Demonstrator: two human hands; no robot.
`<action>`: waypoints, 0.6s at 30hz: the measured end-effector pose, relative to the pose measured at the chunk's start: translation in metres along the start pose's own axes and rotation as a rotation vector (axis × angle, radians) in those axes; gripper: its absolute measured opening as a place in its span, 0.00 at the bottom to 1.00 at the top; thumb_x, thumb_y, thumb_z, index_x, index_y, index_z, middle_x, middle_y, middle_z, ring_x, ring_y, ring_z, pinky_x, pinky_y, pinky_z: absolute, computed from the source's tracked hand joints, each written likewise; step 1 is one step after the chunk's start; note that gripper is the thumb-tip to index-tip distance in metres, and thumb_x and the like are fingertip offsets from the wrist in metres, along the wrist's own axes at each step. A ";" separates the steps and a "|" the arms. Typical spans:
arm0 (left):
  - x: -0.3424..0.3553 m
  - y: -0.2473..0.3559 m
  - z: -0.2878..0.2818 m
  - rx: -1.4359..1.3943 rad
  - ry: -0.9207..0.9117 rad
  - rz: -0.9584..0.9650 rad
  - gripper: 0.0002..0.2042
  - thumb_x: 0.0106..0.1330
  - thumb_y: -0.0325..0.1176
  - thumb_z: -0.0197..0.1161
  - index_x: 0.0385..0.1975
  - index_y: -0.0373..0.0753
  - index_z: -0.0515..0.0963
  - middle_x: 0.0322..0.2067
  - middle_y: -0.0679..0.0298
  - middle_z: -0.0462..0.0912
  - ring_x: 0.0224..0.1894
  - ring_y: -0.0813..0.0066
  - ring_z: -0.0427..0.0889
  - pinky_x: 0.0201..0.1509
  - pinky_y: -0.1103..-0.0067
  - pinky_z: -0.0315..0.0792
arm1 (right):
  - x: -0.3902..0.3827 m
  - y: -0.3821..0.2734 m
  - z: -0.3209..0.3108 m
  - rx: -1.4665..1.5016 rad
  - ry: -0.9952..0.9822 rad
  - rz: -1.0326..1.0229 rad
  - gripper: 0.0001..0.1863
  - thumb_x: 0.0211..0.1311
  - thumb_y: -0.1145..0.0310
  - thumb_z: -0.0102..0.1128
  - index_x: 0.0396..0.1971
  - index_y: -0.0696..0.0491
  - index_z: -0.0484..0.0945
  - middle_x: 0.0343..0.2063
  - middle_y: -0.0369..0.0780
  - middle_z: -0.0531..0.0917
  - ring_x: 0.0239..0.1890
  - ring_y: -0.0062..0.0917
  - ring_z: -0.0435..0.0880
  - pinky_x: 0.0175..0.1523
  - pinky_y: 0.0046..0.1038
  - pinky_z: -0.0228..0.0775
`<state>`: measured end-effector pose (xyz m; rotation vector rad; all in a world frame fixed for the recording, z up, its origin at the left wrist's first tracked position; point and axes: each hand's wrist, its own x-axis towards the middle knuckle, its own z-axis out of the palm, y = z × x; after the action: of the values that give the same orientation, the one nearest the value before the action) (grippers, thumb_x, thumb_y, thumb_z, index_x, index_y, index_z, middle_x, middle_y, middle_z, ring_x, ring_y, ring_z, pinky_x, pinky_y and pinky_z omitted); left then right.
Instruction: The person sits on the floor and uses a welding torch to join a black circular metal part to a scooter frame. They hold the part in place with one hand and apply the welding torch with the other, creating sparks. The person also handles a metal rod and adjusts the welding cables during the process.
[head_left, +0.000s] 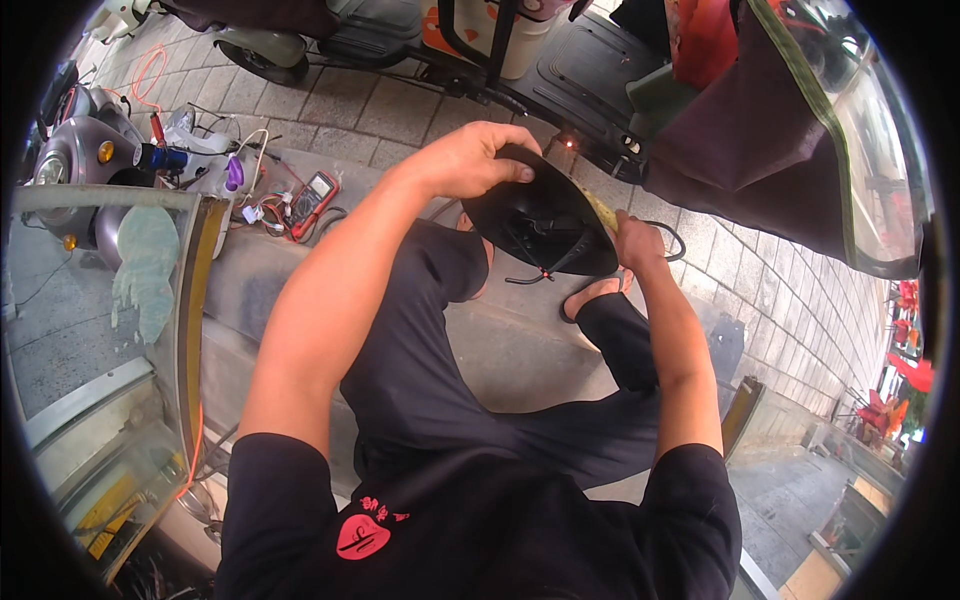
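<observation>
A black, curved shell (505, 205) is held up in front of me, hollow side toward me. Inside the hollow is a dark fitting with wires. A thin cable with a small connector (545, 274) hangs at its lower edge. My left hand (490, 160) grips the upper left rim, its thumb on the inner face. My right hand (640, 243) is closed at the right edge, beside a yellowish strip (604, 213) of the outer side. Its fingertips are mostly hidden. A black cable loop (676, 240) sticks out past my right hand.
On the stone step to the left lie a red multimeter (313, 198), a blue-and-black cylinder (160, 157) and tangled wires. A three-wheeled vehicle with a black footboard (585, 85) and dark cover (770, 150) stands ahead. Glass-paned doors (190, 300) flank me; scooters (85, 150) stand far left.
</observation>
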<state>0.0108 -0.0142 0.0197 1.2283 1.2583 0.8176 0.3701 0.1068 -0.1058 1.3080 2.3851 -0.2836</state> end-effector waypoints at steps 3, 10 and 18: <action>0.001 -0.001 0.000 -0.006 0.014 0.029 0.10 0.72 0.28 0.69 0.51 0.39 0.82 0.40 0.67 0.89 0.44 0.82 0.82 0.52 0.78 0.77 | 0.003 -0.001 -0.001 -0.022 -0.015 0.000 0.25 0.72 0.48 0.57 0.53 0.55 0.77 0.46 0.53 0.88 0.49 0.49 0.89 0.56 0.47 0.79; 0.001 0.001 0.001 -0.043 0.035 0.046 0.09 0.72 0.28 0.69 0.50 0.38 0.83 0.40 0.68 0.89 0.45 0.82 0.83 0.53 0.78 0.77 | 0.007 -0.002 -0.002 -0.031 -0.011 -0.007 0.23 0.73 0.49 0.57 0.53 0.55 0.76 0.46 0.52 0.88 0.48 0.49 0.89 0.55 0.47 0.80; 0.004 0.005 0.003 -0.019 0.112 0.099 0.09 0.73 0.28 0.69 0.49 0.37 0.83 0.40 0.68 0.89 0.44 0.83 0.82 0.52 0.79 0.77 | 0.021 0.019 0.019 -0.038 -0.003 -0.033 0.22 0.72 0.51 0.57 0.52 0.55 0.75 0.47 0.52 0.88 0.49 0.50 0.89 0.55 0.47 0.80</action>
<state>0.0149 -0.0098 0.0231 1.2511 1.2847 0.9797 0.3812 0.1263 -0.1314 1.2513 2.3995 -0.2491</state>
